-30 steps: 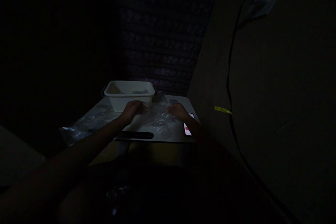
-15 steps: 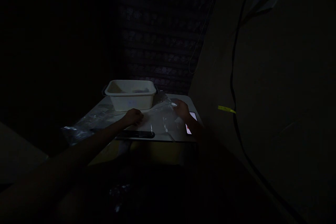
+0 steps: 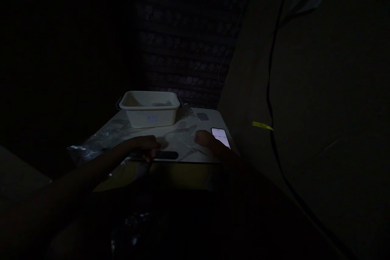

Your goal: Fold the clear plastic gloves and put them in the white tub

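The room is very dark. A clear plastic bag (image 3: 187, 146) lies thin and wrinkled on the white table (image 3: 195, 158), between my two hands. My right hand (image 3: 204, 138) is closed at the bag's right side, beside the phone. Near the front edge, over the dark slot in the tabletop, my left hand (image 3: 148, 146) has its fingers curled down; what they hold, if anything, is too dark to make out. Behind my hands stands a white plastic tub (image 3: 149, 118), with some pale contents partly showing inside.
A lit phone (image 3: 221, 136) showing a timer lies at the table's right edge. More clear plastic (image 3: 88, 152) hangs over the left edge. A small grey flat patch (image 3: 202, 116) is at the back right. A black cable (image 3: 269, 89) with a yellow tag runs down the right wall.
My right hand has come down and toward me from the raised bag corner, uncovering the phone. My left hand has moved nearer the front edge. The plastic between them now lies lower and flatter.
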`<state>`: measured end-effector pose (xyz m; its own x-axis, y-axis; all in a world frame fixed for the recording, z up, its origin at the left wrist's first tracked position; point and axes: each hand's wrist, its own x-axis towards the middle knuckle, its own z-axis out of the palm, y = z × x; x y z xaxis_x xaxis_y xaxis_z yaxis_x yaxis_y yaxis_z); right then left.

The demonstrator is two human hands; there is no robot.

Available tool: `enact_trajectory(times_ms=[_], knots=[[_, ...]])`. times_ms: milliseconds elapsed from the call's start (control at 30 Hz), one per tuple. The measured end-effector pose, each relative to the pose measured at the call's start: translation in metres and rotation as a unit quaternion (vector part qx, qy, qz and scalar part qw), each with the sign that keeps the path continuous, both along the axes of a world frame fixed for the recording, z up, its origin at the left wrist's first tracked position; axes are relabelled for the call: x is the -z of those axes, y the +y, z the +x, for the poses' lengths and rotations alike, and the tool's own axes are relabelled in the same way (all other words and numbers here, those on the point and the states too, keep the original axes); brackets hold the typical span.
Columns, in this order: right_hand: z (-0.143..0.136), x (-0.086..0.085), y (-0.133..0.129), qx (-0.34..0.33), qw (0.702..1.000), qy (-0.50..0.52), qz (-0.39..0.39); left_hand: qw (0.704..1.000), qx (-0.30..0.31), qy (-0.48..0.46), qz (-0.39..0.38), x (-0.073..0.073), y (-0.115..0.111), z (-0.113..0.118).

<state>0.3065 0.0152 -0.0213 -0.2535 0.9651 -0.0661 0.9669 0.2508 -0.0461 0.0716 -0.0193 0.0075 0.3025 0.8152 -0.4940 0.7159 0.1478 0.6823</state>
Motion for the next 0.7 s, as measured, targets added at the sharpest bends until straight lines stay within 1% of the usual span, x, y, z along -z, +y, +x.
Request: enact_trajectory(times_ms=[33, 67, 100, 133, 167, 200, 233, 267, 300, 333, 367, 400, 467, 500, 533, 600, 700], knots=[[0.001, 0.002, 0.000, -0.008, 1.000, -0.006, 0.004, 0.998, 0.031, 0.017, -0.052, -0.004, -0.004, 0.000], [0.001, 0.004, 0.000, -0.017, 1.000, -0.013, 0.007, 0.995, 0.053, 0.019, -0.081, -0.007, -0.006, 0.000], [0.002, 0.006, 0.001, -0.026, 0.999, -0.020, 0.008, 0.993, 0.070, 0.011, -0.093, -0.009, -0.007, 0.000], [0.002, 0.006, 0.002, -0.036, 0.999, -0.028, 0.009, 0.994, 0.078, -0.007, -0.082, -0.010, -0.005, 0.000], [0.003, 0.007, 0.002, -0.049, 0.998, -0.037, 0.007, 0.996, 0.075, -0.032, -0.045, -0.010, -0.002, 0.000], [0.003, 0.006, 0.003, -0.061, 0.997, -0.047, 0.006, 0.997, 0.063, -0.053, 0.012, -0.009, 0.001, 0.000], [0.003, 0.006, 0.003, -0.071, 0.996, -0.058, 0.006, 0.993, 0.048, -0.065, 0.085, -0.007, 0.005, 0.001], [0.002, 0.006, 0.003, -0.079, 0.995, -0.068, 0.007, 0.984, 0.038, -0.063, 0.165, -0.005, 0.009, 0.003], [0.002, 0.005, 0.002, -0.085, 0.993, -0.075, 0.012, 0.968, 0.043, -0.045, 0.242, -0.003, 0.012, 0.005], [0.002, 0.005, 0.002, -0.088, 0.993, -0.081, 0.021, 0.949, 0.069, -0.017, 0.308, -0.001, 0.014, 0.008], [0.002, 0.004, 0.001, -0.087, 0.992, -0.084, 0.032, 0.927, 0.114, 0.015, 0.358, 0.002, 0.015, 0.010], [0.002, 0.003, 0.000, -0.081, 0.992, -0.085, 0.044, 0.903, 0.169, 0.046, 0.391, 0.005, 0.014, 0.013], [0.002, 0.000, -0.002, -0.061, 0.992, -0.084, 0.072, 0.859, 0.278, 0.098, 0.418, 0.011, 0.011, 0.018], [0.002, -0.002, -0.003, -0.049, 0.992, -0.083, 0.084, 0.841, 0.317, 0.121, 0.421, 0.015, 0.010, 0.021], [0.002, -0.003, -0.005, -0.041, 0.992, -0.080, 0.090, 0.828, 0.337, 0.145, 0.423, 0.019, 0.008, 0.022], [0.001, -0.005, -0.008, -0.041, 0.992, -0.076, 0.088, 0.812, 0.336, 0.202, 0.433, 0.026, 0.005, 0.025], [0.002, -0.002, -0.012, -0.063, 0.994, -0.076, 0.056, 0.804, 0.289, 0.282, 0.436, 0.032, 0.003, 0.027]])
